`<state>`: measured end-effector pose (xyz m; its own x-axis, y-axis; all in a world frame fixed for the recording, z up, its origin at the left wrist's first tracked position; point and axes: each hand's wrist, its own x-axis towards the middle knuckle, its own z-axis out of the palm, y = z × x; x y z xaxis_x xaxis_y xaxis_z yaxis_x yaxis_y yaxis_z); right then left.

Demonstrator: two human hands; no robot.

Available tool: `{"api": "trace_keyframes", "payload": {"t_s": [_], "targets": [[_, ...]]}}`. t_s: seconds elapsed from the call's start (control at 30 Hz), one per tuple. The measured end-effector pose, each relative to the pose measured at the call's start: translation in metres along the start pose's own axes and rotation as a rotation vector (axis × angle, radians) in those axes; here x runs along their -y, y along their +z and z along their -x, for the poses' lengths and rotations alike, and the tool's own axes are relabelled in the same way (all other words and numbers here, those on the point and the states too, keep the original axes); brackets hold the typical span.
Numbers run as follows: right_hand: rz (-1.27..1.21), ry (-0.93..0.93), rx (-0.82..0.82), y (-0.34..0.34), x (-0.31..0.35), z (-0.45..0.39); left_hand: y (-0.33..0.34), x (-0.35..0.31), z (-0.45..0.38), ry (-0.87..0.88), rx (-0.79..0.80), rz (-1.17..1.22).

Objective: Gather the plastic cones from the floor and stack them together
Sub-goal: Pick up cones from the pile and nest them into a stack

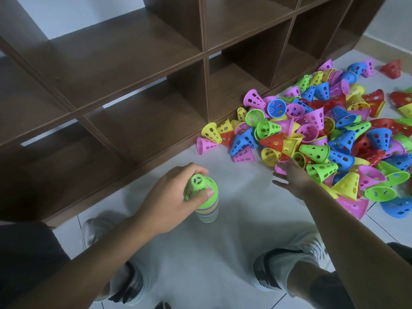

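A tall stack of nested cones (206,210) stands on the floor tiles in front of me, with a green cone (200,186) on top. My left hand (171,197) grips that green top cone from the left, thumb across its side. My right hand (292,175) reaches out with fingers spread, its fingertips at the near edge of a big pile of loose perforated cones (323,134) in pink, yellow, green, blue and red. Its fingertips touch a pink cone (279,168) at the pile's edge; it holds nothing.
A dark brown wooden cubby shelf (138,90) runs along the floor behind the stack and the pile. My two feet in light shoes (287,268) stand on the white tiles near the bottom. A lone red cone (391,69) lies at the far right.
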<state>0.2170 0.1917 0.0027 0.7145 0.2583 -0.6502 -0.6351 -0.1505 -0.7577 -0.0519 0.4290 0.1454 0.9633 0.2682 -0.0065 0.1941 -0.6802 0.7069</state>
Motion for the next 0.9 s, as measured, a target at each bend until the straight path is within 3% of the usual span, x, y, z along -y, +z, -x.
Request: {"api": "trace_keyframes", "payload": {"t_s": [0.37, 0.57, 0.73, 0.9], "targets": [[0.017, -0.101, -0.014, -0.010, -0.006, 0.007, -0.015, -0.009, -0.014, 0.026, -0.073, 0.097], [-0.142, -0.156, -0.051, -0.006, -0.001, 0.027, -0.019, -0.017, -0.023, 0.010, -0.112, 0.125], [-0.140, -0.257, 0.012, 0.006, 0.016, 0.057, -0.018, -0.026, -0.033, -0.025, -0.128, 0.129], [-0.194, -0.322, 0.187, 0.038, 0.052, 0.101, -0.016, -0.033, -0.043, -0.104, -0.108, 0.152]]}}
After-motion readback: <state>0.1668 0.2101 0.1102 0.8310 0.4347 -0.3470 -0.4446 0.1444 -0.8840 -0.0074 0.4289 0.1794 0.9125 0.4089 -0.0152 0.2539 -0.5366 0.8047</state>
